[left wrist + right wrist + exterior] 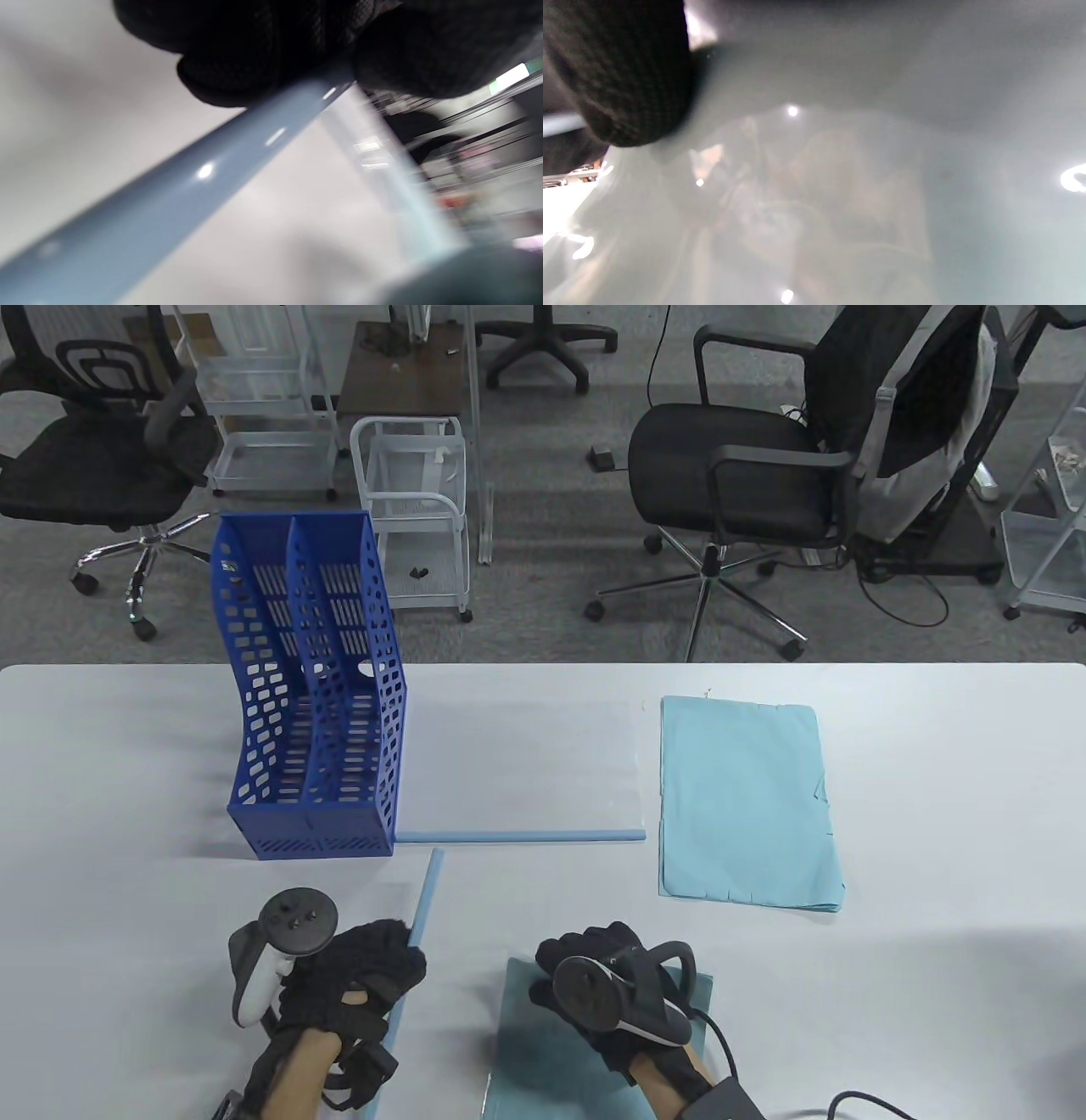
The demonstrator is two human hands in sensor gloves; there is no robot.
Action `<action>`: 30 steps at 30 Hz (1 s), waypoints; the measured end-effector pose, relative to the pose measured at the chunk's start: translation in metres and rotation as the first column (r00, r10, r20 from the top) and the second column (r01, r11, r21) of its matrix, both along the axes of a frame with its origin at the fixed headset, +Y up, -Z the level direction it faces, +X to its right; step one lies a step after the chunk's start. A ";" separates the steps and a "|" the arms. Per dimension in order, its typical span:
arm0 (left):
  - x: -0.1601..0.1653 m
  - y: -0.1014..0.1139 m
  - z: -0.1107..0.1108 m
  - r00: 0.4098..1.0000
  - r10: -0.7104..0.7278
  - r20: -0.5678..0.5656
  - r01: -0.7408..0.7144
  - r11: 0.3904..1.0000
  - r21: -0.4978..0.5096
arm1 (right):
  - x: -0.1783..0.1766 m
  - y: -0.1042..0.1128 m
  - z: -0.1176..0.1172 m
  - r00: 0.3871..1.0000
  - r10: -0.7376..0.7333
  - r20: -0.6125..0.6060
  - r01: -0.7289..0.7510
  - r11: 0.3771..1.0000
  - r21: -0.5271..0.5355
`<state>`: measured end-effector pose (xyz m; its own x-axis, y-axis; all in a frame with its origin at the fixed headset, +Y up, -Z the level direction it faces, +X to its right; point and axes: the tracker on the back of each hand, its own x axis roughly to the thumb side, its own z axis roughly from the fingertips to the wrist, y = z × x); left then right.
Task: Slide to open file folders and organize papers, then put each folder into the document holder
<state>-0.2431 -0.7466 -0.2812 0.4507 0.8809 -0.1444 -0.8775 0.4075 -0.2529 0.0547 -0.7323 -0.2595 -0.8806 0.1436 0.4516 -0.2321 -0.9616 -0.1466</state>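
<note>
A blue document holder (314, 712) stands upright at the table's left, its slots empty. At the front, a clear folder (526, 1044) with light blue paper in it lies under my right hand (585, 976), which presses down on the glossy cover (840, 190). Left of it, my left hand (373, 976) grips this folder's blue slide bar (427, 891); its fingers (263, 51) curl round the bar (203, 178). The bar runs away from me, tilted slightly right. A second clear folder (517, 763) lies mid-table with its blue bar (517, 836) along its near edge.
A stack of light blue papers (747, 806) lies right of the middle folder. Office chairs and white trolleys stand on the floor beyond the table's far edge. A cable (874, 1103) trails from my right wrist at the front right.
</note>
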 end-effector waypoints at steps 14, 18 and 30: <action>-0.017 0.032 -0.028 0.740 0.673 0.011 -0.619 0.675 0.401 | 0.002 0.006 0.007 0.999 -0.025 -0.041 0.026 0.999 0.034; -0.019 0.031 -0.030 0.702 0.712 0.009 -0.661 0.646 0.381 | 0.000 0.006 0.008 0.999 -0.020 -0.048 0.021 0.999 0.033; -0.008 0.034 -0.032 0.763 0.644 0.051 -0.619 0.706 0.345 | -0.003 0.005 0.008 0.998 -0.002 -0.056 0.003 1.000 0.015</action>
<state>-0.2514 -0.7122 -0.3130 -0.2280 0.9546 0.1918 -0.9690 -0.2031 -0.1409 0.0520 -0.7277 -0.2511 -0.8536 0.1385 0.5022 -0.2428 -0.9587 -0.1482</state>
